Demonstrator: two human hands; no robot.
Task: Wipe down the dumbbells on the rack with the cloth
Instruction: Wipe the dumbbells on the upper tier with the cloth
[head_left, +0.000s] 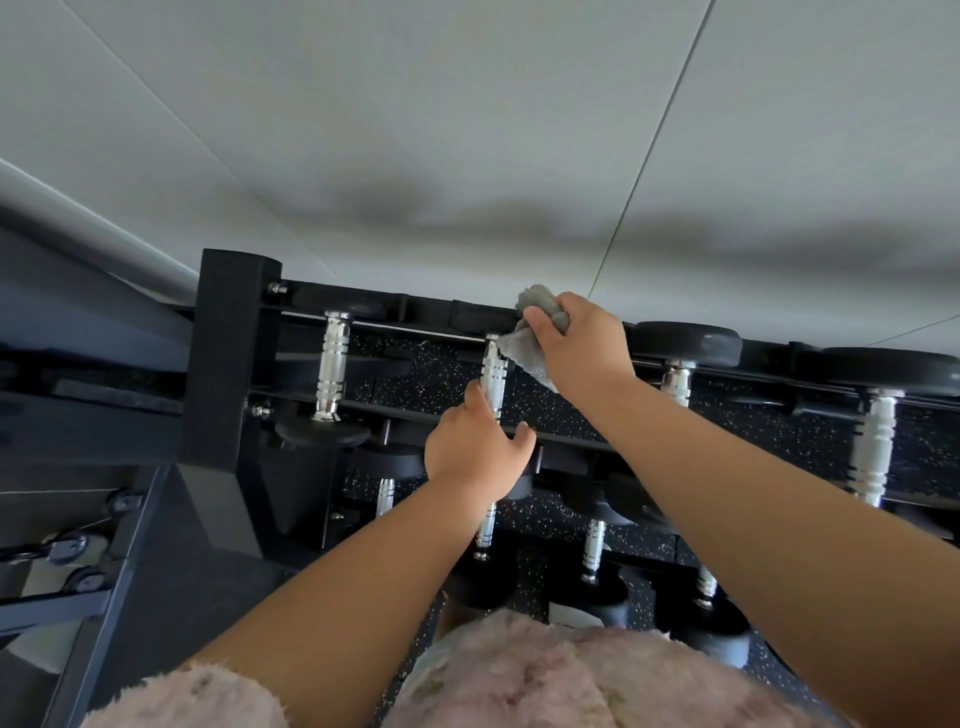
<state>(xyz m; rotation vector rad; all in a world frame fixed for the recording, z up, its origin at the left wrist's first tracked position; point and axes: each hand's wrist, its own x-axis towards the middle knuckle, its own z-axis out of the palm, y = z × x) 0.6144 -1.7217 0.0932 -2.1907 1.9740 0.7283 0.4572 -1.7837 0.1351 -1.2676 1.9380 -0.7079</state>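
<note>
Pale panelled wall (467, 130) above black speckled rubber floor (545, 410).

cloth (524, 349) showing grey | dumbbell handles (332, 364) gleaming silver with ringed bands | dumbbell heads (688, 343) showing black | rack (228, 353) showing matte black | floor (436, 374) showing black with white speckles | wall (467, 130) showing pale grey | fuzzy garment (519, 680) showing dusty pink

Dumbbells (332, 364) side by side on rack (228, 364).
</note>
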